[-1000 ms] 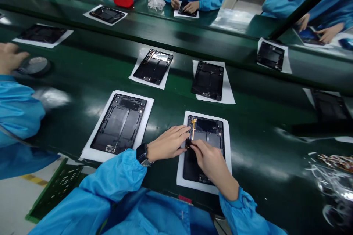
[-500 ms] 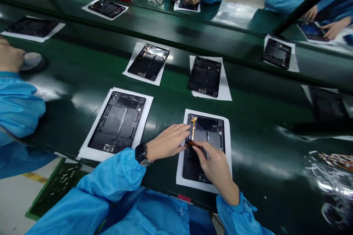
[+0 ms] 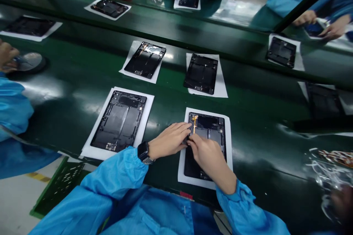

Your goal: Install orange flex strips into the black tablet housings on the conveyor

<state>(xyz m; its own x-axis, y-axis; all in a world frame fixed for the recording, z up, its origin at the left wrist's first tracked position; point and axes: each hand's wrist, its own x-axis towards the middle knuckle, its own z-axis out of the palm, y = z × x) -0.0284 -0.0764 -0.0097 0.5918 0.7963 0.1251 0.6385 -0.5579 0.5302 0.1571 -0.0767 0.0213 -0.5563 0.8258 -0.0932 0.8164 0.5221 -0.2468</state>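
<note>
Both hands meet over the tablet shell at the near edge of the green belt. Your left hand lies flat, fingers nearly straight, steadying the shell's left side and gripping nothing. Your right hand has its fingertips bunched and pressing on the lower end of the orange ribbon cable; whether it pinches the cable I cannot tell. By my reading, the cable's upper end already sits in the shell and the lower end is still being seated. Just to the left, another shell on its white sheet shows no cable.
</note>
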